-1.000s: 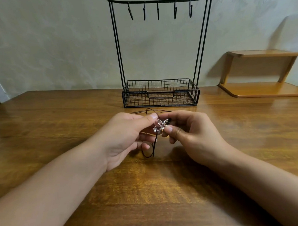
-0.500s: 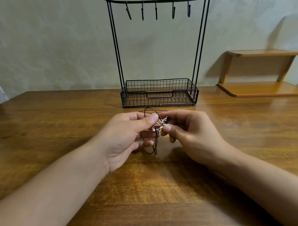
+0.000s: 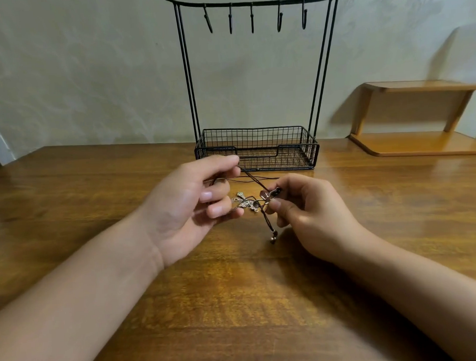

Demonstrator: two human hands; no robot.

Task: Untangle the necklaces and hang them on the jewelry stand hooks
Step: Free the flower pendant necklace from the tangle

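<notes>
A tangle of necklaces hangs between my hands above the wooden table point(image 3: 236, 303). My left hand point(image 3: 189, 207) pinches a dark cord point(image 3: 249, 175) between thumb and forefinger and pulls it up to the left. A silver butterfly-shaped pendant point(image 3: 243, 201) sits by its lower fingers. My right hand point(image 3: 309, 207) pinches a small dark clasp or bead point(image 3: 271, 194) of the tangle. A cord end with beads point(image 3: 273, 234) dangles below. The black wire jewelry stand point(image 3: 257, 149) rises behind, and its several hooks point(image 3: 251, 17) are bare.
The stand's mesh basket sits just beyond my hands near the wall. A light wooden shelf unit point(image 3: 420, 142) rests on the table at the far right. A loop of cord lies on the table in front of the basket.
My hands have drawn apart. The left hand lifted a cord up and to the left, the pendant came out from between the fingers, and a beaded cord end now hangs free.
</notes>
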